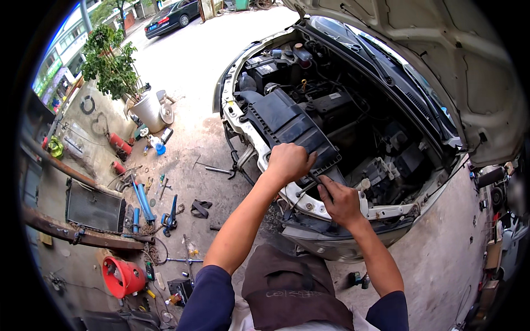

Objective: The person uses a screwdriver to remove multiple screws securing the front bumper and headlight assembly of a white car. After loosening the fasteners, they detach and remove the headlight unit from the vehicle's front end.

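I lean over the front of a car's engine bay, whose hood (469, 71) is raised. My left hand (290, 164) is closed in a fist at the front edge of the black air filter box (292, 124); whatever is inside it is hidden. Just right of it and nearer to me, my right hand (341, 203) is closed around a slim metal tool (305, 190), whose silvery end points left over the pale front crossmember (312, 206). The tool's exact kind does not show. My right fingers partly hide it.
A battery (268, 67) and a coolant tank (302, 53) sit at the bay's far left. Left on the ground are a radiator (95, 205), a red bucket (122, 277), a blue tool (170, 218) and several hand tools. A potted tree (149, 110) stands beyond.
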The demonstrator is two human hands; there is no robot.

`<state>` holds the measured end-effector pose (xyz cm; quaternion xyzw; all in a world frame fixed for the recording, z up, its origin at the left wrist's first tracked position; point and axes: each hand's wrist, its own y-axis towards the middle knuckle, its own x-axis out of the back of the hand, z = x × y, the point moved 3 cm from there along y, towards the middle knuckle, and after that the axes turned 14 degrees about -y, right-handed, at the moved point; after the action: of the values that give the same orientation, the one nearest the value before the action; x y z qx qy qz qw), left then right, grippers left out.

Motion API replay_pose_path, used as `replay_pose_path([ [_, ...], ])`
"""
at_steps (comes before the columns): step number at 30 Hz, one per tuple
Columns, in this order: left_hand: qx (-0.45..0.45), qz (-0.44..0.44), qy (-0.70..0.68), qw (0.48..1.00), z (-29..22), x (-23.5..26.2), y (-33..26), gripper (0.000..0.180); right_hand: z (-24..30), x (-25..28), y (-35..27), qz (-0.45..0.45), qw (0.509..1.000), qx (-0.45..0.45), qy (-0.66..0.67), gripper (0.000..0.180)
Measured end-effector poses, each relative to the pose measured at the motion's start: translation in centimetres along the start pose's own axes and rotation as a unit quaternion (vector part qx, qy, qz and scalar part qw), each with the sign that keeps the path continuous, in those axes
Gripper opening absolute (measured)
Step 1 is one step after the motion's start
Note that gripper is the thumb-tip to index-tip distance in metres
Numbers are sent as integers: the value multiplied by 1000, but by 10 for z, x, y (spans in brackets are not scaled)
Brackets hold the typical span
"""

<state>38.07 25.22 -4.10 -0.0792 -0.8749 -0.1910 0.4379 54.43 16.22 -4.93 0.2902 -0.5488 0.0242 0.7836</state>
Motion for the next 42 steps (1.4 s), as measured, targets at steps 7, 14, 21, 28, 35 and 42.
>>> replay_pose_path([
  [7,12,1,-1,1000,7,4,4,57,5,-1,8,-5,1000,-17,23,24],
  [14,26,8,-1,1000,5,3,8,57,0,0,11,-16,1000,-10,12,23],
  [21,41,28,-10,999,2,5,11,57,-5,1,15,-5,999,-20,43,23],
  [28,22,1,7,1000,0,2,5,56,-13,-3,12,39,995,-25,84,27],
  [35,51,16,-2,999,4,-1,6,56,-14,-6,13,26,997,-3,76,28],
  [42,69,17,-50,996,6,-1,4,58,-13,-4,11,119,986,-69,93,32],
])
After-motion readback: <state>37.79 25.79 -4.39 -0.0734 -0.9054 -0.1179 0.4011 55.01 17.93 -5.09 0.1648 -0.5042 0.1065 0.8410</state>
